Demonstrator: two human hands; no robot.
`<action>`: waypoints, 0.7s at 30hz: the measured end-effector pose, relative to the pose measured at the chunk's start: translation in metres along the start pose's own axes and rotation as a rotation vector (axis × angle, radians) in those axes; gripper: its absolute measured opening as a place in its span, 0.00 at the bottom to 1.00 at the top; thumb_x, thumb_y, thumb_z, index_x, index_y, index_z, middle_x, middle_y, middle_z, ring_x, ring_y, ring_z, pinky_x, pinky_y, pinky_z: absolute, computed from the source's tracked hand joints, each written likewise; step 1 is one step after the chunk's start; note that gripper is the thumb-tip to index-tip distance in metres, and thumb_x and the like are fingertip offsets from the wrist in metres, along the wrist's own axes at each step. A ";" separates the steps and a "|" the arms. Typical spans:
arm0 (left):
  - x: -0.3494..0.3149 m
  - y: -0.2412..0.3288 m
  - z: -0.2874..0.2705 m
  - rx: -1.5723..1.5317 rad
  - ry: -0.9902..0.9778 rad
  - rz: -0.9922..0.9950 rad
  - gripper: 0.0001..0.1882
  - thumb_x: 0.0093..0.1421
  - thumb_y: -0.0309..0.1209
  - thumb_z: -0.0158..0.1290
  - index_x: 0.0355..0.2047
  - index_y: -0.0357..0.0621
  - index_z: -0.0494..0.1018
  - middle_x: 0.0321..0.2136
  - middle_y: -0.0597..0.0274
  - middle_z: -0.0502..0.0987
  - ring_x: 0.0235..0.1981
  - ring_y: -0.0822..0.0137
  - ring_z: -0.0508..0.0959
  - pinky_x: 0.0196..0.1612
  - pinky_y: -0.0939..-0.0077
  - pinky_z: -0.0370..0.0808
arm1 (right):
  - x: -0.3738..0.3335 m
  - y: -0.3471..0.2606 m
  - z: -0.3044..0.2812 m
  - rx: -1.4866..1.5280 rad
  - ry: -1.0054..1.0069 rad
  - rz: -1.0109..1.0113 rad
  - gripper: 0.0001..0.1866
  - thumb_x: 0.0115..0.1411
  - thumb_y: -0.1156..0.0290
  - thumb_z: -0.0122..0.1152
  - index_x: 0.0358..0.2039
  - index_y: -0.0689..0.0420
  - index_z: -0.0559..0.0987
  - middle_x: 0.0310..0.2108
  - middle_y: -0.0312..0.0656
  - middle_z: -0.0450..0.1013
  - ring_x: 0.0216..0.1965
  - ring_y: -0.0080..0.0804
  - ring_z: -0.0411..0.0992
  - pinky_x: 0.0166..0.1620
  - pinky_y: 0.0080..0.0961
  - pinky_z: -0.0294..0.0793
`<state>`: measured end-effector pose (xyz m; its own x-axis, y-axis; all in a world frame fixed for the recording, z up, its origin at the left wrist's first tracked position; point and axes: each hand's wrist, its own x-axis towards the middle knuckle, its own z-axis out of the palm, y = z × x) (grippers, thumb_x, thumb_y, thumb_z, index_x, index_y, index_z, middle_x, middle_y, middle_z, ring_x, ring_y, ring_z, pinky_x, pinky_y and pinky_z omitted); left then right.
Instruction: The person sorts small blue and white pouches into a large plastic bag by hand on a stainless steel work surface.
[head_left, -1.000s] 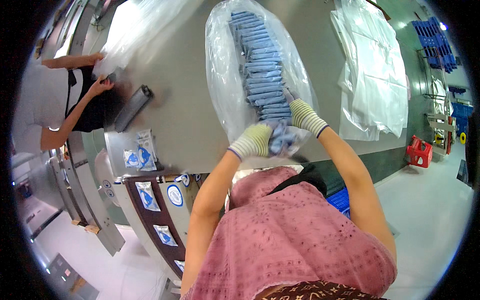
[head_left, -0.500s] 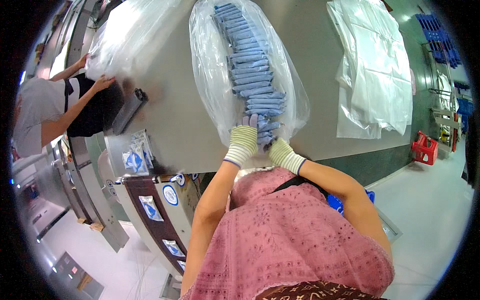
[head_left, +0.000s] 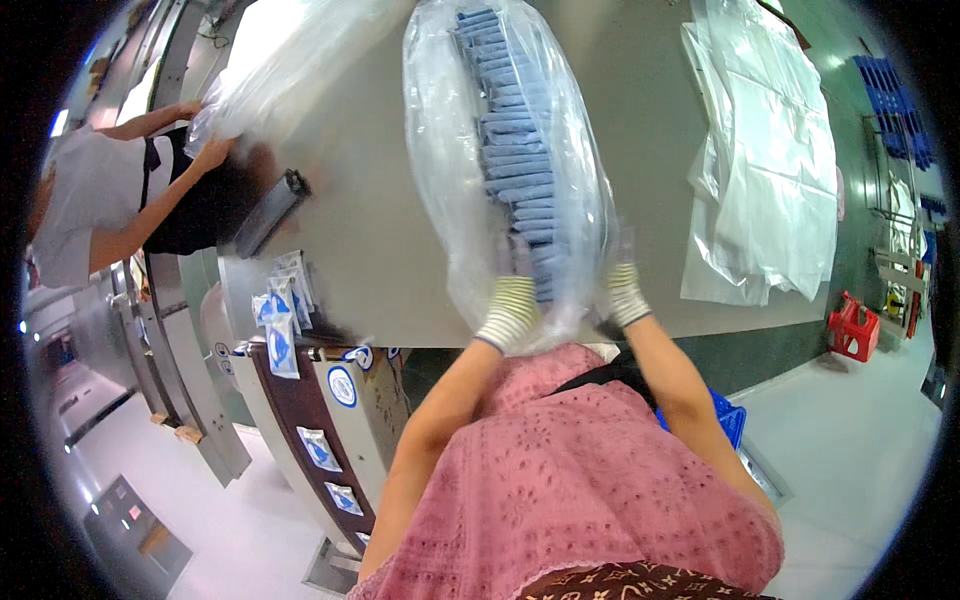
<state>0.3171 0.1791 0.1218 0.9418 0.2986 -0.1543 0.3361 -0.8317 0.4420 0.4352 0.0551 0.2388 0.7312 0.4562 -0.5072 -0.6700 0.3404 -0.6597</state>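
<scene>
A long clear plastic bag (head_left: 450,190) lies on the grey table with a row of blue packets (head_left: 518,150) stacked inside it. My left hand (head_left: 513,290), in a green-and-white striped glove, lies on the near left part of the bag with its fingers stretched forward. My right hand (head_left: 623,280), gloved alike, is just off the bag's near right side. Its fingers point away from me, spread and blurred by motion; nothing shows in them.
Flat white plastic bags (head_left: 770,170) are piled on the right of the table (head_left: 360,220). At the left, a co-worker (head_left: 110,200) handles clear plastic sheeting (head_left: 290,90) near a dark bar (head_left: 268,215). Small packets (head_left: 282,330) sit by a conveyor (head_left: 300,400). A red stool (head_left: 853,328) stands on the floor.
My right hand has moved right, away from the near end of the packet row. The bag's near end now reaches closer to me, over the last packets. The view has shifted slightly.
</scene>
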 end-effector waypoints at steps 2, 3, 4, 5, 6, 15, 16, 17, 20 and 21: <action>0.001 0.000 0.028 0.076 0.046 -0.018 0.45 0.52 0.46 0.49 0.61 0.40 0.38 0.61 0.48 0.44 0.61 0.52 0.46 0.61 0.71 0.46 | 0.022 0.023 -0.020 -0.115 0.059 -0.026 0.40 0.53 0.40 0.45 0.57 0.59 0.57 0.56 0.46 0.55 0.57 0.35 0.53 0.60 0.29 0.47; 0.008 -0.005 0.022 -0.082 0.064 -0.007 0.41 0.54 0.44 0.45 0.61 0.40 0.39 0.60 0.48 0.46 0.61 0.52 0.48 0.61 0.71 0.47 | 0.036 0.033 -0.033 -0.170 0.092 -0.040 0.40 0.55 0.40 0.43 0.57 0.59 0.57 0.56 0.46 0.54 0.57 0.34 0.52 0.60 0.29 0.46; 0.020 -0.013 0.006 -0.243 0.075 0.013 0.37 0.57 0.42 0.41 0.61 0.40 0.40 0.60 0.48 0.47 0.60 0.52 0.50 0.61 0.71 0.47 | 0.049 0.040 -0.045 -0.224 0.135 -0.059 0.39 0.56 0.40 0.41 0.57 0.60 0.57 0.56 0.45 0.54 0.57 0.34 0.52 0.61 0.28 0.45; 0.042 -0.018 -0.017 -0.403 0.093 -0.051 0.35 0.58 0.42 0.40 0.60 0.38 0.42 0.59 0.48 0.49 0.59 0.53 0.52 0.61 0.71 0.49 | 0.060 0.039 -0.052 -0.285 0.175 -0.076 0.39 0.57 0.41 0.40 0.57 0.61 0.57 0.56 0.45 0.54 0.57 0.33 0.51 0.61 0.28 0.44; 0.066 -0.023 -0.040 -0.572 0.119 -0.110 0.34 0.58 0.41 0.40 0.60 0.37 0.43 0.58 0.48 0.51 0.59 0.53 0.53 0.60 0.72 0.50 | 0.080 0.031 -0.059 -0.257 0.256 -0.163 0.37 0.58 0.41 0.38 0.55 0.61 0.59 0.54 0.45 0.57 0.56 0.34 0.53 0.60 0.29 0.46; 0.168 -0.047 -0.047 -0.412 0.010 -0.175 0.31 0.60 0.40 0.37 0.61 0.41 0.44 0.59 0.52 0.51 0.61 0.55 0.50 0.62 0.71 0.46 | 0.173 0.002 -0.025 -1.168 0.375 -0.417 0.25 0.56 0.53 0.43 0.45 0.61 0.69 0.45 0.47 0.66 0.52 0.42 0.60 0.58 0.35 0.52; 0.155 -0.055 -0.065 -0.185 -0.014 -0.135 0.30 0.60 0.39 0.37 0.61 0.42 0.44 0.59 0.52 0.51 0.61 0.54 0.50 0.62 0.70 0.45 | 0.165 -0.008 -0.008 -1.430 0.338 -0.445 0.24 0.55 0.54 0.45 0.44 0.61 0.70 0.45 0.48 0.67 0.52 0.42 0.60 0.58 0.35 0.53; 0.140 -0.090 -0.057 0.052 -0.137 -0.112 0.28 0.60 0.37 0.35 0.60 0.43 0.46 0.59 0.52 0.52 0.62 0.54 0.48 0.62 0.67 0.43 | 0.150 -0.009 0.023 -1.697 0.213 -0.456 0.23 0.55 0.56 0.46 0.43 0.61 0.71 0.44 0.48 0.68 0.52 0.43 0.60 0.58 0.35 0.53; 0.112 -0.104 -0.082 0.707 -0.527 -0.006 0.25 0.60 0.33 0.30 0.58 0.41 0.53 0.58 0.49 0.54 0.63 0.53 0.45 0.63 0.63 0.37 | 0.099 0.007 0.084 -2.100 -0.642 -0.446 0.19 0.53 0.60 0.49 0.40 0.62 0.73 0.42 0.49 0.69 0.51 0.45 0.61 0.57 0.37 0.54; 0.103 -0.102 -0.083 0.466 -0.420 -0.068 0.25 0.59 0.32 0.31 0.57 0.40 0.54 0.58 0.49 0.54 0.62 0.53 0.46 0.63 0.62 0.38 | 0.087 0.028 0.088 -1.998 -0.991 -0.693 0.17 0.51 0.60 0.51 0.36 0.59 0.75 0.40 0.48 0.70 0.51 0.44 0.61 0.58 0.37 0.53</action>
<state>0.3797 0.3340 0.1339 0.8074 0.2275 -0.5444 0.2726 -0.9621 0.0022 0.4689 0.1771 0.2248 0.0366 0.9904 -0.1333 0.9174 -0.0862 -0.3886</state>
